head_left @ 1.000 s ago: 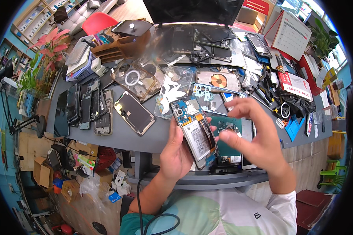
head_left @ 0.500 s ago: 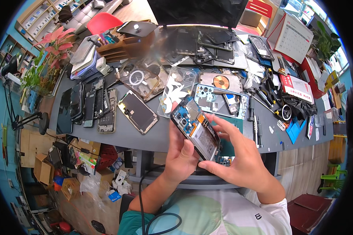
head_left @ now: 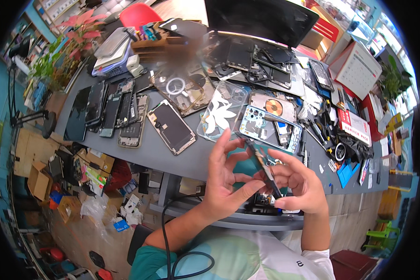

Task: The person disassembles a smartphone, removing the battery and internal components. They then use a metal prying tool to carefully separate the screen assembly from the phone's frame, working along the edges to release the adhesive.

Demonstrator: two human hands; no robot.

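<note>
A partly disassembled smartphone (head_left: 264,169) is held above the front of the desk, turned nearly edge-on, so its inner face is mostly hidden. My right hand (head_left: 299,186) grips its lower right end between thumb and curled fingers. On the other side, my left hand (head_left: 225,182) has its thumb and bent fingers against the phone, with the index finger raised. Below lies a green mat (head_left: 244,169), partly covered by my hands. Just beyond them are a light blue phone frame (head_left: 258,127) with parts inside and a clear case (head_left: 203,126) with a white flower pattern.
Opened phones (head_left: 109,116) and a loose screen panel (head_left: 172,126) lie left on the grey desk. A dark monitor (head_left: 261,21) stands behind. Screwdrivers and pliers (head_left: 319,126), a red-and-white box (head_left: 354,126) and a desk calendar (head_left: 359,65) are at right. A black cable (head_left: 164,228) hangs before me.
The phone has turned from showing its inner boards and battery to nearly edge-on, moving slightly right. My left fingers have spread, and the view has shifted and tilted.
</note>
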